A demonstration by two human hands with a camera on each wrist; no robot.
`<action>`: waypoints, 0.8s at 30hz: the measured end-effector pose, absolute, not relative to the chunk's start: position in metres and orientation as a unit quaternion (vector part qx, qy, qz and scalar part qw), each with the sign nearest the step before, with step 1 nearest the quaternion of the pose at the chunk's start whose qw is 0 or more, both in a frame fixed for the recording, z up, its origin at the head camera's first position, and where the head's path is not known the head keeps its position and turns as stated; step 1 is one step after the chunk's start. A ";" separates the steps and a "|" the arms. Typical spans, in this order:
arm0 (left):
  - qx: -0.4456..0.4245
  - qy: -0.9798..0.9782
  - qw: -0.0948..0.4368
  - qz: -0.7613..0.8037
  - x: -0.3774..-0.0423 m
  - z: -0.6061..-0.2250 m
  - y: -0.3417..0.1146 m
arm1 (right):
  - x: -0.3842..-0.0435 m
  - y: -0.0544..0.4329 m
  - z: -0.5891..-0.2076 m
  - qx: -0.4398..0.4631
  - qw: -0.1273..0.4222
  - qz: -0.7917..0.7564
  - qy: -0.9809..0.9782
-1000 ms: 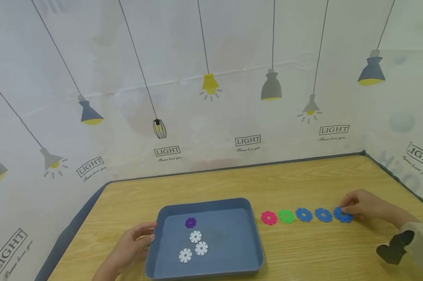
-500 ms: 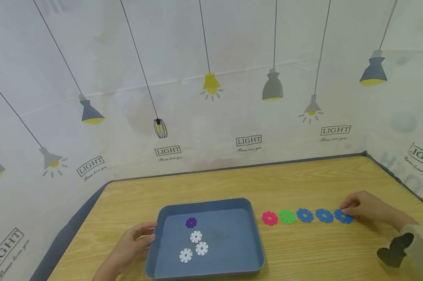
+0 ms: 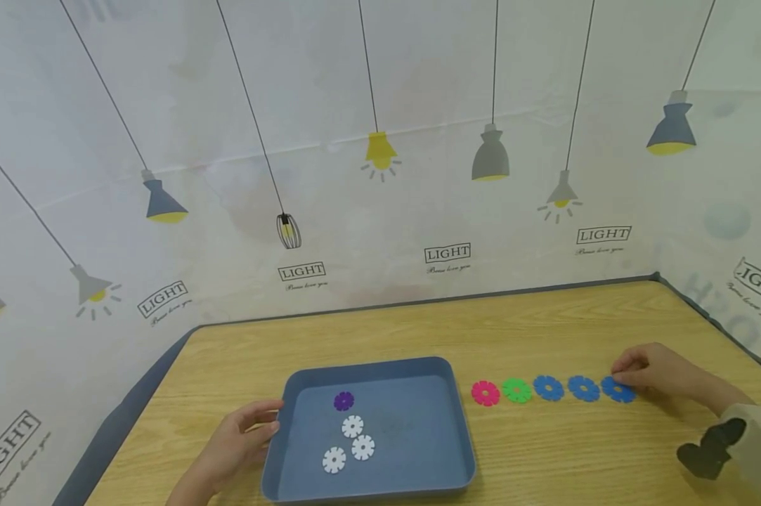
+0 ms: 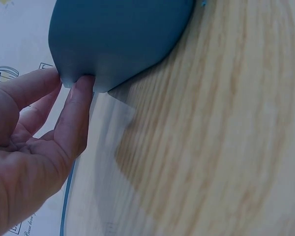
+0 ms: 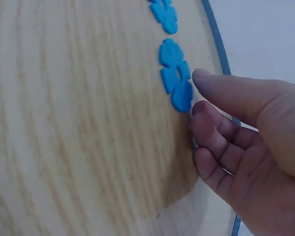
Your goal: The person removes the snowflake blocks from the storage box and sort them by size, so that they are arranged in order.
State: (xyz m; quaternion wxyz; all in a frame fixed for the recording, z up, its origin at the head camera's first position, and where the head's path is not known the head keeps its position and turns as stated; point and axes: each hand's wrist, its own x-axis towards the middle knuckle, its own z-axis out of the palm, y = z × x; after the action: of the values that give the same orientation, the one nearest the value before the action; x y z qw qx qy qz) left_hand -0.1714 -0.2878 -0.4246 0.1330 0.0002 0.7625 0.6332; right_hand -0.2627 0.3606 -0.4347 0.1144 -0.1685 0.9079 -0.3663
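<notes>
In the head view my left hand (image 3: 244,443) grips the left wall of a blue-grey tray (image 3: 462,450). The left wrist view shows thumb and fingers pinching the tray's edge. Inside the tray lie a purple notched disc (image 3: 344,401) and three white notched discs (image 3: 363,447). My right hand (image 3: 665,372) rests at the rightmost blue notched disc (image 3: 619,391), which lies flat. In the right wrist view the thumb and loosely bent fingers stand apart at that disc's edge; whether they touch it I cannot tell.
Left of that disc, a row on the wooden table (image 3: 544,464) holds two more blue discs (image 3: 584,388), a green disc (image 3: 516,390) and a pink disc (image 3: 485,393). A lamp-printed wall covering (image 3: 355,232) stands behind the table.
The rightmost blue disc has settled from slightly raised to flat on the table under my right hand. My left hand and the tray have stayed put.
</notes>
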 end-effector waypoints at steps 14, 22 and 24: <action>0.007 0.766 0.123 0.631 -0.169 -0.424 -0.286 | -0.267 0.293 -0.393 -0.265 0.093 -0.373 0.884; 0.010 0.760 0.129 0.637 -0.169 -0.422 -0.285 | -0.265 0.206 -0.376 -0.340 0.115 -0.375 0.855; 0.010 0.760 0.129 0.637 -0.170 -0.422 -0.285 | -0.264 0.185 -0.375 -0.356 0.130 -0.377 0.845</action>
State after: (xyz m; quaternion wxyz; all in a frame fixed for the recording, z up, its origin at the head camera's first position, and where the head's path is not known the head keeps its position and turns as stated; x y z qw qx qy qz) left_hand -0.1698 -0.2854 -0.4225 0.1287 0.0098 0.7596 0.6375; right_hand -0.2640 0.1846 -0.3751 0.1296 -0.3563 0.8451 -0.3769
